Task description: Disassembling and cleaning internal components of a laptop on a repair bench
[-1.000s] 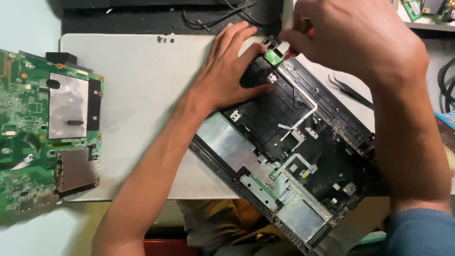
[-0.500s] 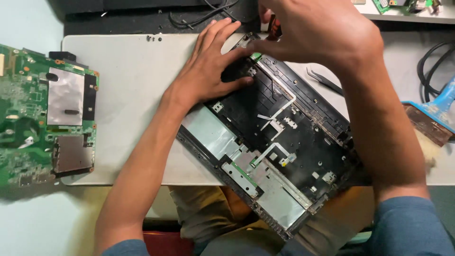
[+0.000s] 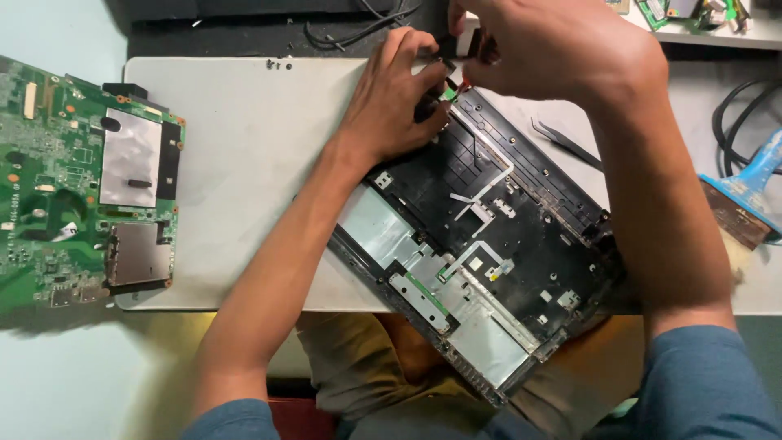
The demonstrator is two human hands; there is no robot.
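Two hands (image 3: 481, 81) higher on one laptop case (image 3: 489, 244)

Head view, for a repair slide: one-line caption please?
Both hands work at the far corner of an opened laptop case; green circuit board lies left.

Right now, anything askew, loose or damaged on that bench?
The black laptop shell lies diagonally, its near corner hanging off the grey mat over the person's lap. Two tiny loose screws sit at the mat's far edge. No visible damage; both hands work its far corner.
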